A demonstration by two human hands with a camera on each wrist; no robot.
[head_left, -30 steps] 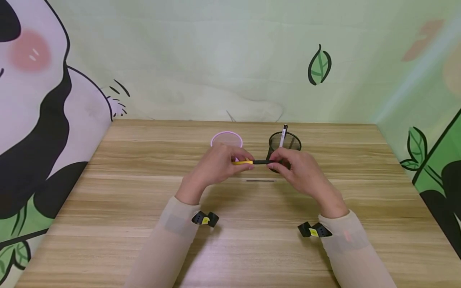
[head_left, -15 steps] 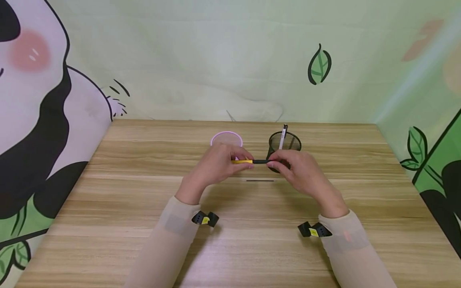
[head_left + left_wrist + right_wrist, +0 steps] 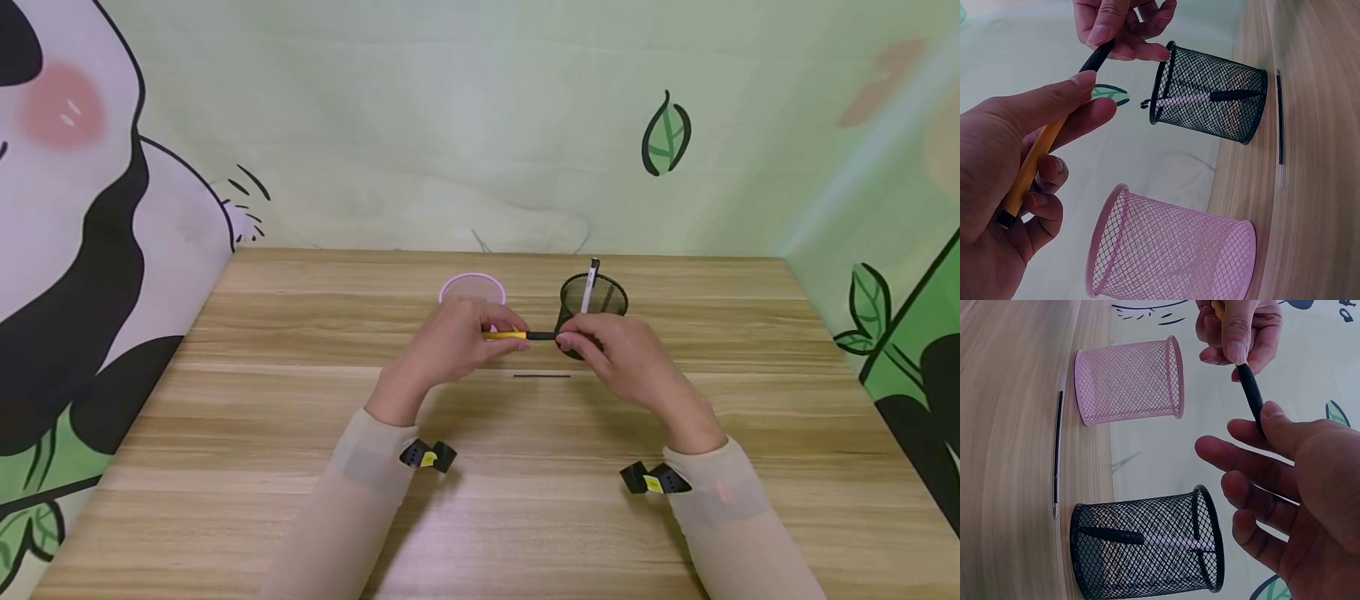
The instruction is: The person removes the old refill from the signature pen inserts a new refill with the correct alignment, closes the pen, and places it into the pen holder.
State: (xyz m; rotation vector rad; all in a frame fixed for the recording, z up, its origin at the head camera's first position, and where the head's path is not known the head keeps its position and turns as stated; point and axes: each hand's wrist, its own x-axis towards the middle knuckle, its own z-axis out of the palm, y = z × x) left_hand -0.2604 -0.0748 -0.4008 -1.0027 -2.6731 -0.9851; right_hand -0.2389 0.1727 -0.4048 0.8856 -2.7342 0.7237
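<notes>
A pen with a yellow barrel and black front section (image 3: 1035, 156) is held level between both hands above the table. My left hand (image 3: 450, 343) grips the yellow barrel; its black end shows below the fingers in the left wrist view. With thumb and index finger, my right hand (image 3: 630, 354) pinches the front end of the black section (image 3: 1250, 390), hiding the tip. The other right fingers are spread apart from the pen. A thin dark ink refill (image 3: 542, 376) with a clear end lies on the table in front of the hands.
Behind the right hand stands a black mesh pen cup (image 3: 1210, 94) with a white-and-black pen (image 3: 590, 283) in it. A pink mesh cup (image 3: 1129, 381) stands behind the left hand. The wooden table (image 3: 525, 517) meets a printed backdrop at its far edge.
The right fingertips have shifted very slightly toward me at the pen's black end. The left hand, the cups and the refill stay in place.
</notes>
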